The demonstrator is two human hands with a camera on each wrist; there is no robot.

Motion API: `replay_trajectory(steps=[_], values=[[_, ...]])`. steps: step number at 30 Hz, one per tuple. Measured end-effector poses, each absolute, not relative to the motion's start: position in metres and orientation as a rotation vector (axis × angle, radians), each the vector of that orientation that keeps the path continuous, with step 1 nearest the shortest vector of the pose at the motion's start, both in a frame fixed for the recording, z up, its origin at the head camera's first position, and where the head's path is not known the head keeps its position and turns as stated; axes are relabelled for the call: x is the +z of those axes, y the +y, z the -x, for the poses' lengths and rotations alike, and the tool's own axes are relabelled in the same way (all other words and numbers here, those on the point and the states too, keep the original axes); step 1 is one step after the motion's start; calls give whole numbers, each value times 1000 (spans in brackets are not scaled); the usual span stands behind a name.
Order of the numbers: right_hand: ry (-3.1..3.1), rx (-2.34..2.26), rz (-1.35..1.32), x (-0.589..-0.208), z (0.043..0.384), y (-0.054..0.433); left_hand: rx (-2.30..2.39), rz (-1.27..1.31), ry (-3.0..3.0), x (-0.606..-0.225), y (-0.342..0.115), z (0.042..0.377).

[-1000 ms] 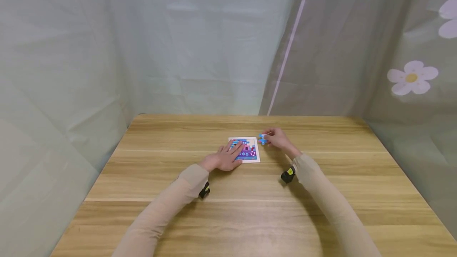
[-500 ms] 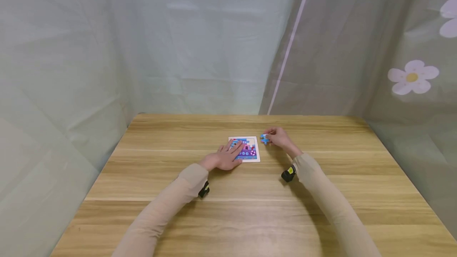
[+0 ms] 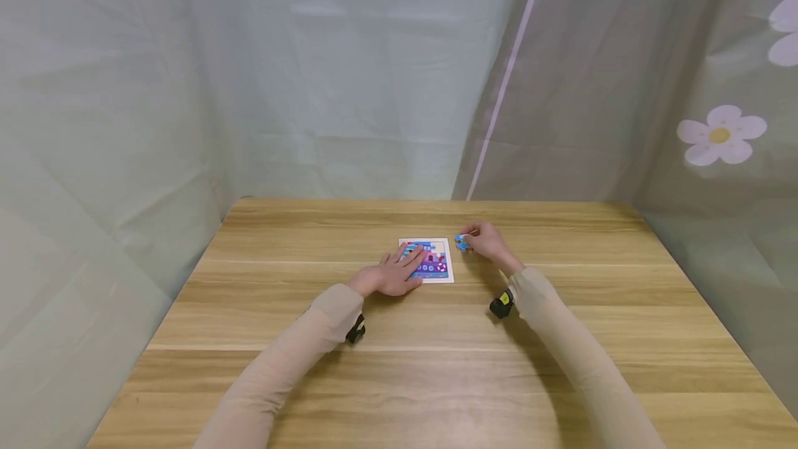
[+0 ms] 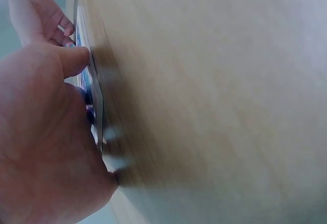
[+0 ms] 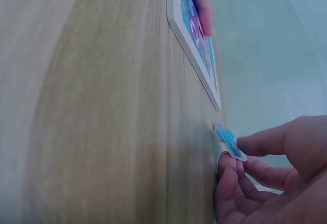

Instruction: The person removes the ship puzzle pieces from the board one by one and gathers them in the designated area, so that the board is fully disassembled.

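A square jigsaw puzzle (image 3: 439,267) in a white-bordered tray lies flat near the far middle of the table. Its picture is purple, blue and pink, and a pale bare patch shows at the upper right. My left hand (image 3: 394,278) rests on the puzzle's left part with its fingers straight and spread, hiding some of the picture. To the right of the tray, my right hand (image 3: 488,241) pinches a blue puzzle piece (image 5: 231,142) between thumb and fingers. That piece is tilted and apart from the tray, close over the table.
The wooden table (image 3: 424,380) reaches back to a pale curtain (image 3: 349,89). A darker curtain with white flowers (image 3: 720,136) hangs at the right. Each wrist wears a small black camera (image 3: 501,304).
The puzzle piece has turned slightly in my right hand and shifted a little to the right. My left hand and the puzzle have stayed in place.
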State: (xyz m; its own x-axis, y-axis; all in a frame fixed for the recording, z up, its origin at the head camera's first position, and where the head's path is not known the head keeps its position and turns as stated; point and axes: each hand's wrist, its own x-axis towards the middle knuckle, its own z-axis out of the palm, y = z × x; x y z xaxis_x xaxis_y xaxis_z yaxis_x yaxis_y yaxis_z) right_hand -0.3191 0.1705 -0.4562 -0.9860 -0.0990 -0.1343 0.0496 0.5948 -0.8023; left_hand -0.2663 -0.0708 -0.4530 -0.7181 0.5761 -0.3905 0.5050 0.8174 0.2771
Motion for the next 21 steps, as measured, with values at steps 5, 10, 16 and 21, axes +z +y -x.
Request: replay_trajectory(steps=[5, 10, 16, 21], values=[[2685, -1317, 81, -457, 320, 171, 193, -799, 2537, -457, -72, 268], [2727, -1247, 70, -456, 320, 170, 184, -799, 2539, -459, -72, 270], [2755, -1212, 64, -455, 319, 169, 213, -817, 2534, -454, -73, 268], [2784, -1189, 72, -456, 320, 169, 225, -819, 2531, -453, -72, 267]])
